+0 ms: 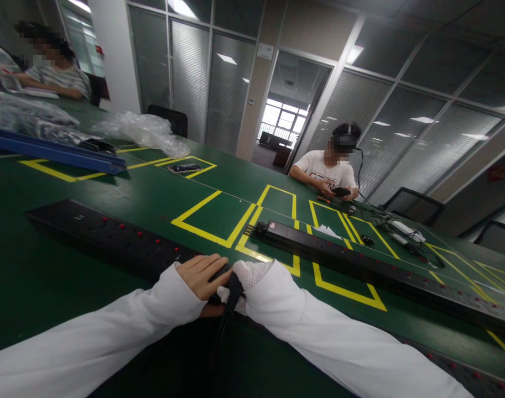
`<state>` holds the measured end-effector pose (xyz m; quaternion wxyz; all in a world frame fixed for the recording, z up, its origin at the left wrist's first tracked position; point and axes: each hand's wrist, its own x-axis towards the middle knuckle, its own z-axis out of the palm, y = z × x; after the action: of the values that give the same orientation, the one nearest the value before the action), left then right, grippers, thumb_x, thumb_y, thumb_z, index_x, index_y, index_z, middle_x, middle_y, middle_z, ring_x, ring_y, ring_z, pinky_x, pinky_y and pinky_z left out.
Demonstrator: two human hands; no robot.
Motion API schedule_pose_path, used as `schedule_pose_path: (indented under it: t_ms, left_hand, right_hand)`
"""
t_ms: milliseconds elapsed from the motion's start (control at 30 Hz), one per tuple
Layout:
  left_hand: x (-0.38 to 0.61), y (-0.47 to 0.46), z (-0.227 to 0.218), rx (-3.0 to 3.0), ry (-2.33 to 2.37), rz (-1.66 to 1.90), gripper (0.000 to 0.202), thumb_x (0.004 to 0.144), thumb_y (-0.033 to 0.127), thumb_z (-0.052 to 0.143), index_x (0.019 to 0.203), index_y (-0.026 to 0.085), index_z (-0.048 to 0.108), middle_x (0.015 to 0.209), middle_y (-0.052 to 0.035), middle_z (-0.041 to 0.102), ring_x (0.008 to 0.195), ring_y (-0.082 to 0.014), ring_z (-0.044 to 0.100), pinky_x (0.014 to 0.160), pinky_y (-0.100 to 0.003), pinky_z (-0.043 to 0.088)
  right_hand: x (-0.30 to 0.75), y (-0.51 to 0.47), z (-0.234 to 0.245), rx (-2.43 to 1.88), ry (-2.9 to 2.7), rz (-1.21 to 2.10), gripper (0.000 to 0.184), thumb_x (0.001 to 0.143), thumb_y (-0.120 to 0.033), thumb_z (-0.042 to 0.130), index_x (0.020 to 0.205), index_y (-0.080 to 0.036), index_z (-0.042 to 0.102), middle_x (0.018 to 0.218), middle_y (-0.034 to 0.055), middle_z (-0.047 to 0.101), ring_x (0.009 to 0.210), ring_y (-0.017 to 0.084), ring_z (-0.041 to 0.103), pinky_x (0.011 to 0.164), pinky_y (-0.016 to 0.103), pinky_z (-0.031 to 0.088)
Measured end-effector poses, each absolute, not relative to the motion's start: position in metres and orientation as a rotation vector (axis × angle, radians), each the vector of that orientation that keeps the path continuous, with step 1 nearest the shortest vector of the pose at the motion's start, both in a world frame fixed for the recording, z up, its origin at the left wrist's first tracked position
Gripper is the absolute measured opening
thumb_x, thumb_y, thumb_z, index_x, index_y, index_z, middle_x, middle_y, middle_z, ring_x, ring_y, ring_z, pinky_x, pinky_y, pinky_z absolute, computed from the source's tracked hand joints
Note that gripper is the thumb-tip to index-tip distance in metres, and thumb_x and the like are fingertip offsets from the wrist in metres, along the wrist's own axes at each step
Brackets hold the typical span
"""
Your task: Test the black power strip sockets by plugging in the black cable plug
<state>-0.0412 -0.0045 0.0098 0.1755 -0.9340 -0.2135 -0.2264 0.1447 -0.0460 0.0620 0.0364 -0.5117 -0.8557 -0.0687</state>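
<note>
A long black power strip [123, 235] with red dots along its top lies at the left and reaches to the table's near edge. My left hand [204, 276] is closed over its near end, fingers on top and part of the hand showing below. My right hand [249, 275], in a white dotted glove, is closed right beside it around a black power cord [234, 290], whose thick end bends down and hangs below the table edge. The fingertips of the right hand are hidden, so how the cord meets the strip cannot be seen.
A second black power strip [339, 253] lies to the right on the green table [152, 190], marked with yellow tape. Clear plastic wrap [146, 132], a blue channel [55, 150] and a phone [185, 168] lie at left. Cables [401, 235] and a seated person [329, 168] are beyond.
</note>
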Motion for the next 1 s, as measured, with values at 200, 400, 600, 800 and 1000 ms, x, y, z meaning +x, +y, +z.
schedule_pose_path:
  t_ms: [200,400,600,800,1000]
  left_hand:
    - [-0.0418,-0.0055,0.0126,-2.665,-0.614,-0.61,0.053,0.077,0.043,0.056,0.119,0.011,0.057,0.118,-0.0187,0.059,0.105,-0.0345,0.057,0.082,-0.045,0.047]
    - [-0.0427,-0.0067,0.0157,-2.681,-0.608,-0.603,0.054,0.076,0.042,0.056,0.119,0.011,0.057,0.118,-0.0191,0.059,0.106,-0.0344,0.056,0.083,-0.045,0.047]
    - [-0.0423,-0.0073,0.017,-2.668,-0.597,-0.634,0.05,0.078,0.041,0.053,0.116,0.01,0.059,0.117,-0.0192,0.06,0.105,-0.0343,0.057,0.082,-0.045,0.047]
    - [-0.042,-0.0076,0.0176,-2.682,-0.613,-0.604,0.053,0.074,0.043,0.057,0.117,0.011,0.058,0.118,-0.0184,0.06,0.105,-0.0335,0.057,0.082,-0.044,0.048]
    - [-0.0422,-0.0064,0.0151,-2.681,-0.62,-0.61,0.052,0.074,0.042,0.057,0.117,0.011,0.059,0.119,-0.0184,0.06,0.105,-0.0336,0.057,0.082,-0.044,0.047]
  right_hand:
    - [0.1449,-0.0468,0.0665,-1.566,-2.627,-0.267,0.034,0.08,-0.053,0.043,0.082,-0.019,0.048,0.074,0.001,0.054,0.059,0.011,0.044,0.057,0.024,0.031]
    - [0.1448,-0.0489,0.0685,-1.525,-2.623,-0.278,0.034,0.082,-0.053,0.04,0.081,-0.019,0.047,0.072,-0.0001,0.053,0.057,0.01,0.042,0.054,0.024,0.028]
    - [0.1458,-0.0473,0.065,-1.502,-2.617,-0.263,0.032,0.081,-0.05,0.042,0.083,-0.019,0.047,0.075,0.0,0.054,0.06,0.01,0.044,0.055,0.024,0.029]
    - [0.1465,-0.0452,0.0622,-1.506,-2.623,-0.255,0.034,0.081,-0.053,0.043,0.085,-0.019,0.047,0.076,0.0006,0.055,0.06,0.011,0.045,0.056,0.025,0.031]
    - [0.1471,-0.0469,0.0642,-1.521,-2.625,-0.254,0.034,0.081,-0.052,0.042,0.086,-0.019,0.047,0.077,0.0011,0.055,0.061,0.011,0.046,0.057,0.025,0.032]
